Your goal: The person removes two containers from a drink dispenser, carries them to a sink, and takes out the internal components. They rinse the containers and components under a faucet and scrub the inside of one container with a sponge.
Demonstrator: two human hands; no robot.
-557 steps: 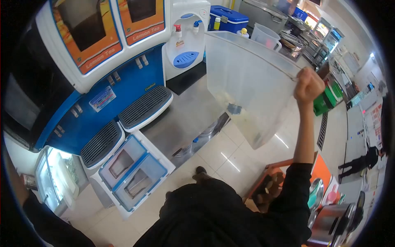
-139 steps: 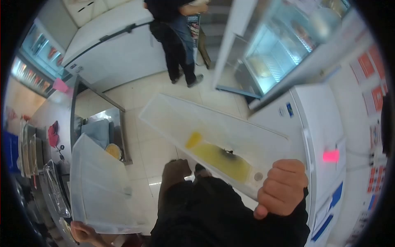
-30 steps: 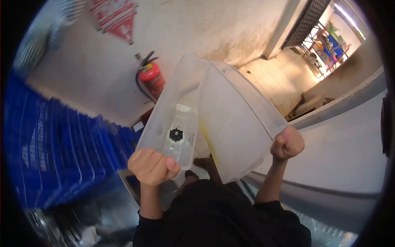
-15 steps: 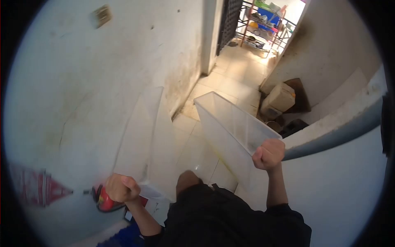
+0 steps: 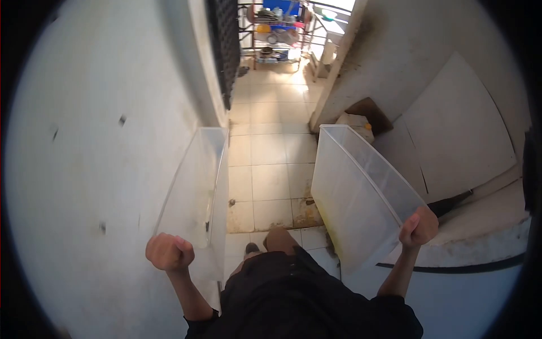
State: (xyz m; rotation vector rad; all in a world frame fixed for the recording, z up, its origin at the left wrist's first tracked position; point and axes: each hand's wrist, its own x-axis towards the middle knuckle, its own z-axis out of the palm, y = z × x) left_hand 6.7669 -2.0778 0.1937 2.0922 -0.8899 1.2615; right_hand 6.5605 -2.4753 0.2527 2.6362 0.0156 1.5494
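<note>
Two long translucent plastic bins hang on either side of my body. My left hand (image 5: 170,252) is a fist round the near rim of the left bin (image 5: 195,175), whose open side shows a small dark mark inside. On the other side my right hand (image 5: 419,227) grips the near rim of the right bin (image 5: 350,186). The right bin is tilted, with yellowish stains along its lower edge. Both bins point away from me, and no contents can be made out in either.
Ahead, a tiled floor (image 5: 270,150) leads through a doorway to a rack (image 5: 276,34) with dishes. A dark door (image 5: 223,48) and wall stand at the left. At the right are a jerrycan (image 5: 357,125), a brown board (image 5: 370,113) and a white panel (image 5: 463,124).
The view has turned toward the doorway, and I am further forward. My right hand and its bin have moved outward to the right. The fire extinguisher at the left has left the view.
</note>
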